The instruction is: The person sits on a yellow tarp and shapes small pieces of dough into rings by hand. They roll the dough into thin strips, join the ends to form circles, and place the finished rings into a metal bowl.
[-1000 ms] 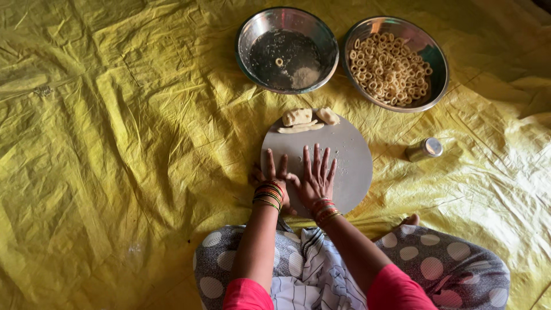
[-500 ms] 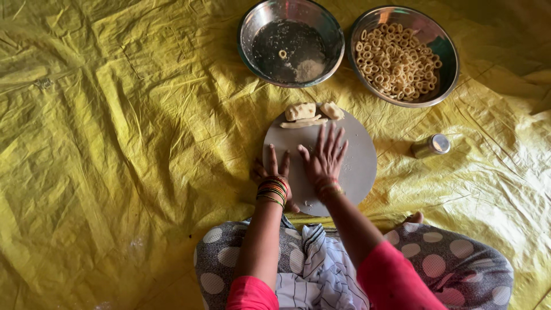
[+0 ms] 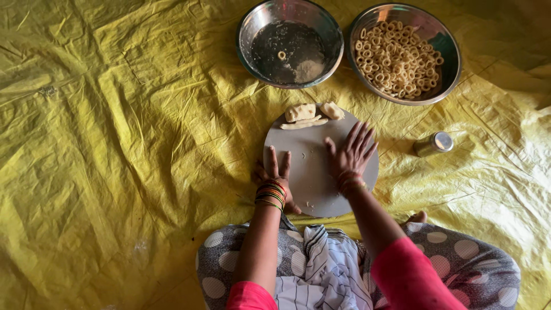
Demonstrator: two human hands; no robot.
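Head view, looking straight down. Seated on a crumpled yellow plastic sheet [image 3: 115, 143] spread over the floor, knees in grey polka-dot fabric at the bottom edge, pink sleeves on both arms.

Just ahead of the knees, a round grey rolling board [image 3: 313, 172]. Left hand [image 3: 275, 175] flat at the board's left rim, palm down, fingers [image 3: 274, 158] straight and close together, clamped on nothing; coloured bangles [image 3: 271, 194] stacked at the wrist. Right hand [image 3: 350, 154] flat on the board's right half, palm down, fingers [image 3: 361, 138] spread apart and pointing away from the body, also gripping nothing. Cannot tell whether any dough lies beneath either palm. Bare grey surface between the two hands, with a few pale specks.

At the board's far edge, well clear of both hands, small pale dough pieces [image 3: 310, 113]: two lumps and a thin rolled strip, touching one another.

Beyond the board, two steel bowls side by side, nearly touching. Left steel bowl [image 3: 247, 43] mostly bare inside, holding one small dough ring and a pale smear. Right steel bowl [image 3: 450, 63] heaped with many small dough rings [image 3: 396, 60].

To the right of the board, near the right hand but apart from it, a small metal container [image 3: 434, 143] lying on its side on the sheet.
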